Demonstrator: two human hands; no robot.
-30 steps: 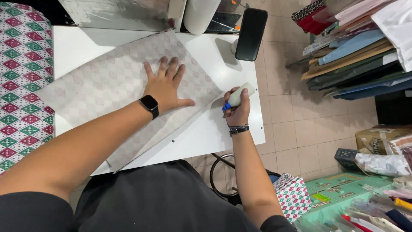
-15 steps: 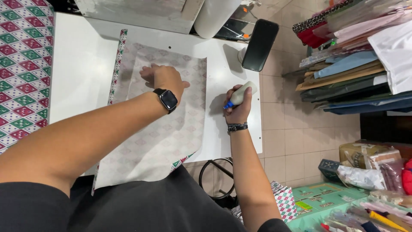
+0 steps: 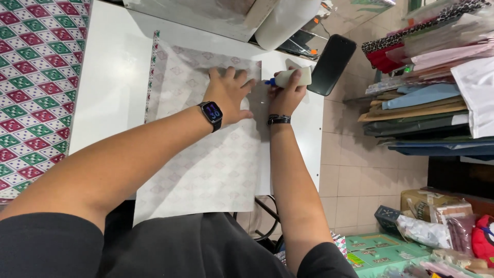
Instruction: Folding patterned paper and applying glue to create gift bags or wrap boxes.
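Left hand: the left hand (image 3: 229, 95) lies flat, fingers spread, pressing the pale sheet of wrapping paper with a faint diamond print (image 3: 206, 154) onto the white table (image 3: 110, 77).
Right hand: the right hand (image 3: 285, 95) is wrapped around a small cream glue bottle with a blue nozzle (image 3: 288, 78), tip at the sheet's right edge.
Handling: the paper looks light, thin and easily creased, best pinned flat near the edge; the bottle seems light and squeezable, held by its body.
Packages: green printed boxes (image 3: 381, 252) on the floor, lower right; folded coloured sheets (image 3: 422, 98) stacked at right.
Nearby: a black phone (image 3: 332, 64) at the table edge.
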